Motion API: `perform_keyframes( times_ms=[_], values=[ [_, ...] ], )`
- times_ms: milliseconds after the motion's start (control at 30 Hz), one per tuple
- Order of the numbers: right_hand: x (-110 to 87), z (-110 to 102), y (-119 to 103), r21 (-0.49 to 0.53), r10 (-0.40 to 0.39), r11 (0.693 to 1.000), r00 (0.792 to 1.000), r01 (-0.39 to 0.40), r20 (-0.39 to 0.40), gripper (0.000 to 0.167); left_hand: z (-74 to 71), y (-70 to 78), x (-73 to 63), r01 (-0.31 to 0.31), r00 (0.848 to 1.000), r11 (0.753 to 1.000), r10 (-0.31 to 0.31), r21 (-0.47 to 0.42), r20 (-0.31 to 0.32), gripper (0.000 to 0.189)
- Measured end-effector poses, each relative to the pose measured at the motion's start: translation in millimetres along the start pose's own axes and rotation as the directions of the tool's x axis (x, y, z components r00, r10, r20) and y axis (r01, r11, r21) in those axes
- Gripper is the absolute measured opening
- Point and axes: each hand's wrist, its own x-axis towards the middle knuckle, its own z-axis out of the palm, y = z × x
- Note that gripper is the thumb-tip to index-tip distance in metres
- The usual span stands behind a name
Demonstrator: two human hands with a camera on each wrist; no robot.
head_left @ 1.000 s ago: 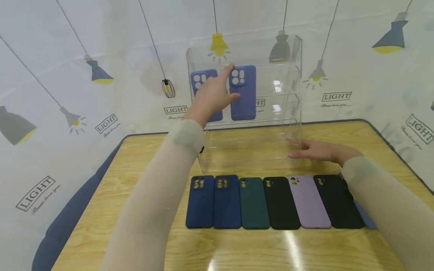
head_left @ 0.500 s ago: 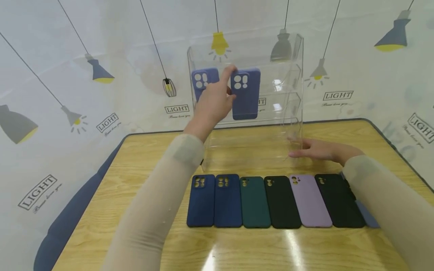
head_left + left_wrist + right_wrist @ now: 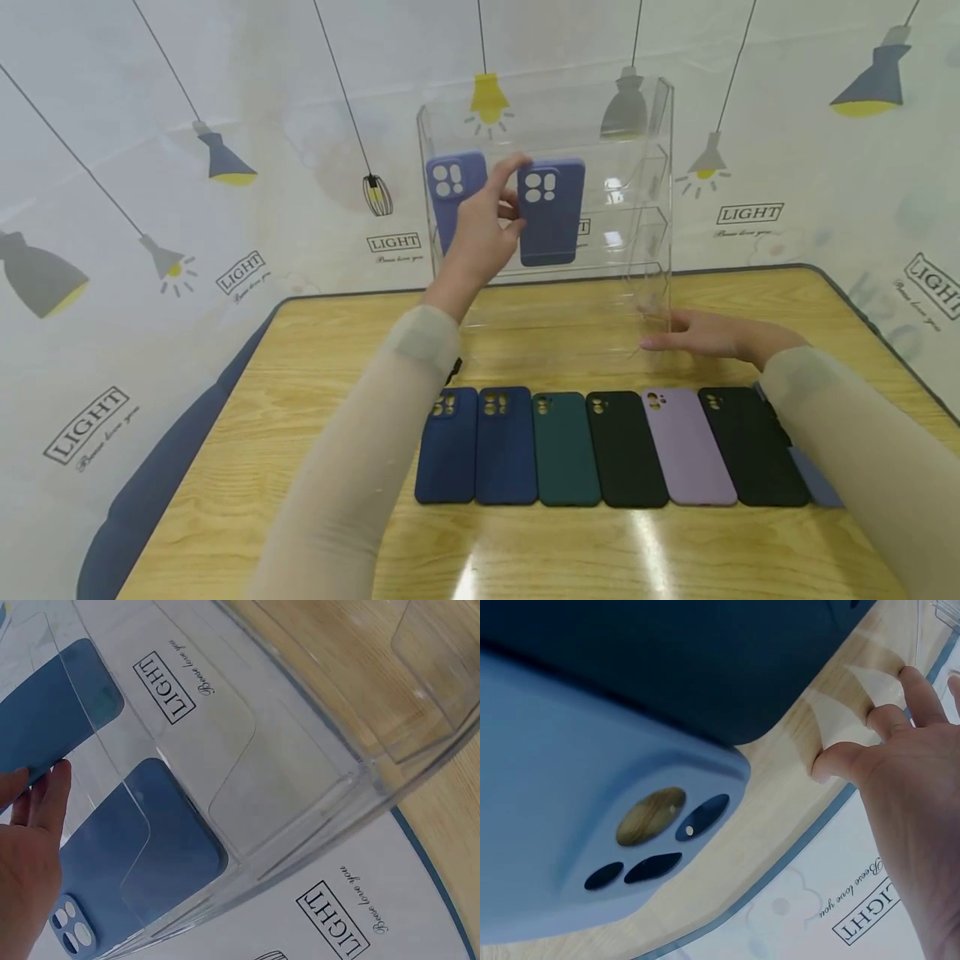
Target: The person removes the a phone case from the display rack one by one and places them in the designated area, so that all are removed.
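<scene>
My left hand [image 3: 483, 229] pinches the left edge of a blue phone case [image 3: 553, 221], its index finger at the top corner. The case stands upright at the clear display stand [image 3: 622, 242], its lower end by a shelf lip. Just left of it is another blue phone case [image 3: 450, 187] in the stand, partly behind my hand; the left wrist view shows both cases, the second one [image 3: 150, 847] nearer its middle. My right hand [image 3: 720, 333] holds the stand's lower right side, thumb in front and fingers seen through the plastic. In the right wrist view that hand [image 3: 915, 765] has bent fingers.
In front of the stand lies a row of phone cases: two dark blue, a green one [image 3: 566, 450], a black one [image 3: 626, 450], a lilac one [image 3: 690, 450], another black, and a blue one [image 3: 813, 479] partly under my right sleeve. Behind the wooden table [image 3: 247, 417] hangs a lamp-print backdrop.
My left fingers have curled from the case's top corner onto its left edge. The case's top has tipped forward and it has shifted slightly right. The right hand stays put.
</scene>
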Motion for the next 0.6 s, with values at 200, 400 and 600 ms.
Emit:
perform_keyframes(
  times_ms=[200, 400, 600],
  values=[
    [1.8, 0.1, 1.3, -0.017, 0.021, 1.000, 1.000, -0.021, -0.010, 0.097, -5.3, 5.7, -2.3, -0.062, 0.995, 0.997, 0.064, 0.042, -0.071, 0.068],
    [4.1, -0.6, 1.6, -0.043, 0.039, 0.998, 0.999, -0.040, -0.021, 0.101, -39.1, 29.0, -11.3, -0.113, 0.973, 0.993, 0.115, 0.021, -0.201, 0.066],
    [3.8, 0.7, 2.2, -0.057, 0.025, 0.998, 0.999, -0.026, -0.028, 0.100, -83.8, 45.4, -37.2, 0.044, 0.990, 0.995, -0.056, -0.095, -0.129, 0.077]
  ],
)
